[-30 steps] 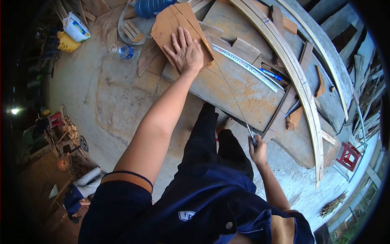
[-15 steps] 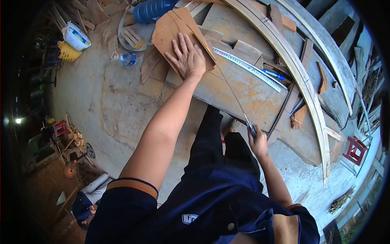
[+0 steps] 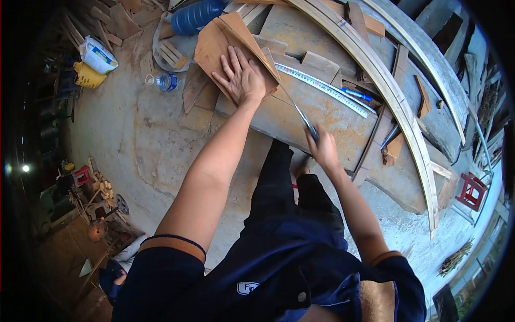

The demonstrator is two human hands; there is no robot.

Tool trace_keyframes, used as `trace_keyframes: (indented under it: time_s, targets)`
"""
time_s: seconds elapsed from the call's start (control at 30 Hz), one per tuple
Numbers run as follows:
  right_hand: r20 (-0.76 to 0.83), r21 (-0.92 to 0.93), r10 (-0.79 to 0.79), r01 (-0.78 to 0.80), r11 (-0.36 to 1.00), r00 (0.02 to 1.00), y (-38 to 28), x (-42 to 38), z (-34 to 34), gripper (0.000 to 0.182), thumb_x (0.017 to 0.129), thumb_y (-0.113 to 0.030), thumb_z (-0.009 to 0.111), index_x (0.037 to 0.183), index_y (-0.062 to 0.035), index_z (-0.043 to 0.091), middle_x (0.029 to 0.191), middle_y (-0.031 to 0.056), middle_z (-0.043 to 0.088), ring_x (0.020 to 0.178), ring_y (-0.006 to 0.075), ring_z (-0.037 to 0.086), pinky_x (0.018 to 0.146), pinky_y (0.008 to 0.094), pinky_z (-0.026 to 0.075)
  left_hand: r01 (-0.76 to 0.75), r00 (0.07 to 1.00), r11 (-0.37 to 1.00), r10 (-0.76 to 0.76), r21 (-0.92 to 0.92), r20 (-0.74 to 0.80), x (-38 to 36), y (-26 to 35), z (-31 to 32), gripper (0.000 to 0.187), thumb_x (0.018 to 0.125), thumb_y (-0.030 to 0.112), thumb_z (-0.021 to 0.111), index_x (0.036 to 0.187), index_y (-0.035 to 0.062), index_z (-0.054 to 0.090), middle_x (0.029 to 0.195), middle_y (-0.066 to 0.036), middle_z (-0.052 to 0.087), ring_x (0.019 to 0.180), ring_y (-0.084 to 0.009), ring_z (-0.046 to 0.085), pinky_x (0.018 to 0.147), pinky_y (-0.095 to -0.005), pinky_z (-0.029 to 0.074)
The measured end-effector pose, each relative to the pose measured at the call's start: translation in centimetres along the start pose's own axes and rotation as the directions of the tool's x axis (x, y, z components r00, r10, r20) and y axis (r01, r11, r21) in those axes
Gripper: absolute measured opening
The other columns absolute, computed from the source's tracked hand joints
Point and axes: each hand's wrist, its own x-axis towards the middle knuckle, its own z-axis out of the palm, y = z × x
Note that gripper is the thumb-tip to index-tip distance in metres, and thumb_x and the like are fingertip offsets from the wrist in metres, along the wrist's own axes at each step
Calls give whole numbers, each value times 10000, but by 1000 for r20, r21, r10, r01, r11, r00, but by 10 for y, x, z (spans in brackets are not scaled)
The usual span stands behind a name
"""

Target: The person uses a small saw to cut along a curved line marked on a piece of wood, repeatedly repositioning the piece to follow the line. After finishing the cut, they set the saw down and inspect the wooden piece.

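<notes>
My left hand (image 3: 242, 78) lies flat with spread fingers on a brown wooden board (image 3: 213, 44) at the bench's left end. In my right hand (image 3: 325, 149) is the dark handle of a handsaw (image 3: 301, 114). Its thin blade, seen nearly edge-on, runs up and left to the board's right edge, where its far end is hidden. A white measuring tape (image 3: 324, 87) stretches across the bench to the right of the board. Beside the tape is a blue pen (image 3: 357, 95).
Long curved wooden strips (image 3: 386, 88) arc over the bench's right side, among wood offcuts (image 3: 320, 65). A large blue water jug (image 3: 197, 17) and a small plastic bottle (image 3: 167, 82) are to the left. A red stool (image 3: 472, 192) stands at far right; another person (image 3: 112, 276) is lower left.
My right hand has pushed the saw up and left toward the board, so less blade shows. My left hand stays pressed on the board; the whole view has shifted slightly.
</notes>
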Motion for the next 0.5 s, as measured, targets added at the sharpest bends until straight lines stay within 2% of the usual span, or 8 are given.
trace_keyframes:
  time_s: [0.03, 0.1, 0.17, 0.23, 0.3, 0.37, 0.4, 0.5]
  targets:
    - [52, 77, 53, -57, 995, 997, 27, -31, -4, 195, 883, -216, 649, 992, -67, 585, 772, 247, 637, 785, 460, 630, 684, 522, 491, -2, 1000, 1000, 2, 7, -2, 0, 1, 1, 591, 1029, 363, 310, 1553, 104, 222, 1641, -8, 146, 1500, -285, 129, 1156, -652, 48]
    - [31, 5, 50, -50, 999, 998, 58, -88, -16, 205, 849, -142, 662, 1016, -59, 577, 782, 250, 640, 788, 457, 638, 682, 499, 504, -3, 1000, 1000, 3, -20, -14, 0, 1, 0, 591, 1030, 363, 305, 1554, 103, 220, 1640, -9, 146, 1499, -287, 129, 1158, -651, 45]
    - [23, -14, 52, -52, 999, 998, 64, -112, -29, 213, 838, -130, 665, 1003, -35, 571, 769, 261, 633, 776, 461, 638, 667, 496, 502, -14, 999, 999, 13, -42, -35, 2, 0, -1, 591, 1031, 363, 300, 1554, 102, 218, 1640, -10, 146, 1499, -289, 129, 1160, -649, 42]
    - [68, 4, 75, -76, 997, 995, 62, -92, -24, 196, 855, -152, 655, 990, -37, 570, 756, 262, 627, 761, 463, 634, 661, 505, 495, -15, 1000, 1000, 15, -26, -22, 1, 0, 0, 588, 1033, 364, 288, 1555, 103, 217, 1638, -11, 152, 1498, -294, 130, 1162, -647, 45]
    - [84, -8, 37, -36, 999, 996, 20, -30, -15, 198, 888, -214, 639, 963, -42, 574, 757, 263, 630, 742, 467, 627, 660, 522, 490, -19, 999, 1000, 18, -21, -31, 0, 0, 1, 589, 1031, 364, 296, 1554, 103, 222, 1637, -12, 156, 1497, -295, 132, 1161, -650, 48]
    - [-6, -38, -64, 63, 997, 998, -14, 39, 9, 237, 918, -280, 615, 940, -47, 578, 761, 262, 637, 739, 471, 624, 665, 538, 488, -29, 999, 1000, 29, -8, -44, 1, -1, 0, 590, 1028, 364, 303, 1552, 103, 227, 1637, -13, 160, 1496, -296, 134, 1159, -653, 51]
    - [-20, -19, -70, 69, 997, 997, -23, 56, 14, 245, 926, -292, 607, 939, -48, 581, 758, 259, 640, 741, 473, 623, 665, 542, 487, 27, 1000, 1000, -27, -15, -14, 2, 1, 0, 605, 1018, 357, 327, 1554, 97, 223, 1638, -16, 158, 1500, -299, 128, 1160, -651, 27]
    - [-27, -19, -71, 71, 997, 997, -28, 56, 0, 258, 933, -307, 600, 938, -50, 585, 750, 255, 642, 745, 475, 622, 663, 546, 486, 77, 997, 996, -75, -39, 34, -1, 6, 0, 625, 1006, 355, 350, 1555, 87, 217, 1640, -20, 152, 1504, -299, 121, 1159, -653, 6]
